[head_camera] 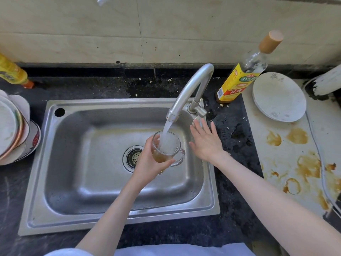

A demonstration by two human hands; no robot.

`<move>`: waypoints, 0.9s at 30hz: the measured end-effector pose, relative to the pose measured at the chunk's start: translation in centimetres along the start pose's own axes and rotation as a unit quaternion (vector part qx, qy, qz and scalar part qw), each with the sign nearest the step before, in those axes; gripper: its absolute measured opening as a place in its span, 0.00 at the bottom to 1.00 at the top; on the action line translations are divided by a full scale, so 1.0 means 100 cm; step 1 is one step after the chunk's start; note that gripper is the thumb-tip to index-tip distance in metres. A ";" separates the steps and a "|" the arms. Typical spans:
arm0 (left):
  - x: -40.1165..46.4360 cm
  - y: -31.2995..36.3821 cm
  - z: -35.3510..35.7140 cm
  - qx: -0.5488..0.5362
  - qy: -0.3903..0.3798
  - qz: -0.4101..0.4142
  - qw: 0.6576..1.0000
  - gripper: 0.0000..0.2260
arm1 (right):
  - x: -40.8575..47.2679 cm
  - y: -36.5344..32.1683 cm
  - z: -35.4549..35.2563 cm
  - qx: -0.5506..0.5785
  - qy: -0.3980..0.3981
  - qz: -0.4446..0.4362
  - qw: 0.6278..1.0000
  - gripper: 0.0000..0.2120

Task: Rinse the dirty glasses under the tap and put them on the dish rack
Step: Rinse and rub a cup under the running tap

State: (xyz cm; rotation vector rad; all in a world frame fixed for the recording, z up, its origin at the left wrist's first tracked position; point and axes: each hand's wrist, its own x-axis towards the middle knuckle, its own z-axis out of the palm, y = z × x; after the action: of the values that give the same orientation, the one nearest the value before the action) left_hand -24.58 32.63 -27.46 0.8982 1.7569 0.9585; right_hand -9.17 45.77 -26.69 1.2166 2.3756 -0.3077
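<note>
While water runs from the tap, a stack of plates and bowls (pixel 13 130) stands at the far left edge of the dark counter (pixel 96 87), and a yellow bottle (pixel 13 72) lies behind it near the wall. To the right is the steel sink (pixel 73 191) with its drain (pixel 133 157) in the middle. Above the drain the left hand (pixel 150 163) is closed around a glass mug (pixel 167 148), which has brown liquid at the bottom and its handle pointing right. The stream from the tap (pixel 190 89) falls straight into the mug. Just right of the mug, the right hand (pixel 206 143) is empty with the fingers spread, close under the tap lever. Further right stands a bottle with a yellow label (pixel 238 80), then white plates (pixel 278 97) on a pale board (pixel 295 163) with brown stains.
</note>
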 end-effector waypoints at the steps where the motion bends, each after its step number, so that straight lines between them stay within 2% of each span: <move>1: 0.000 0.000 -0.001 -0.002 -0.002 -0.001 1.000 0.35 | -0.002 -0.002 0.000 0.039 0.033 -0.011 0.999 0.26; 3: 0.001 -0.001 -0.001 -0.009 -0.004 -0.005 1.000 0.36 | -0.010 -0.008 -0.001 0.203 0.063 -0.026 0.977 0.24; 5: 0.003 -0.001 -0.002 -0.016 0.002 -0.015 1.000 0.37 | -0.021 -0.016 -0.003 0.416 0.012 -0.018 0.909 0.21; 7: 0.005 0.000 -0.003 -0.017 0.011 -0.038 0.999 0.36 | -0.027 -0.025 0.001 0.523 -0.028 -0.007 0.852 0.19; 10: 0.009 0.005 -0.003 -0.010 0.010 -0.086 0.996 0.36 | -0.027 -0.035 0.008 0.602 -0.024 0.024 0.798 0.13; 15: 0.014 0.016 0.004 -0.020 -0.023 -0.150 0.988 0.24 | -0.029 -0.045 0.006 0.709 -0.048 0.091 0.698 0.11; 18: 0.017 0.010 0.006 -0.046 -0.075 -0.215 0.973 0.24 | -0.027 -0.047 0.005 0.696 -0.083 0.153 0.696 0.09; 21: 0.017 -0.001 0.003 -0.110 -0.131 -0.292 0.941 0.34 | -0.023 -0.048 0.004 0.697 -0.141 0.219 0.668 0.12; 24: 0.016 -0.009 0.003 -0.173 -0.112 -0.289 0.935 0.28 | -0.016 -0.052 0.005 0.710 -0.139 0.269 0.635 0.12; 25: 0.014 -0.009 0.003 -0.169 -0.103 -0.276 0.941 0.25 | -0.013 -0.054 0.003 0.718 -0.125 0.283 0.623 0.12; 27: 0.006 -0.010 0.002 -0.092 -0.085 -0.203 0.971 0.20 | -0.005 -0.058 -0.003 0.728 -0.092 0.305 0.606 0.13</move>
State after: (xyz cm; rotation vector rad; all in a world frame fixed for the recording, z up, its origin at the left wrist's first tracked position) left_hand -24.75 32.74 -28.60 0.4613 1.5923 0.7352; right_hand -13.71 42.12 -26.23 2.2539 0.9406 -2.1957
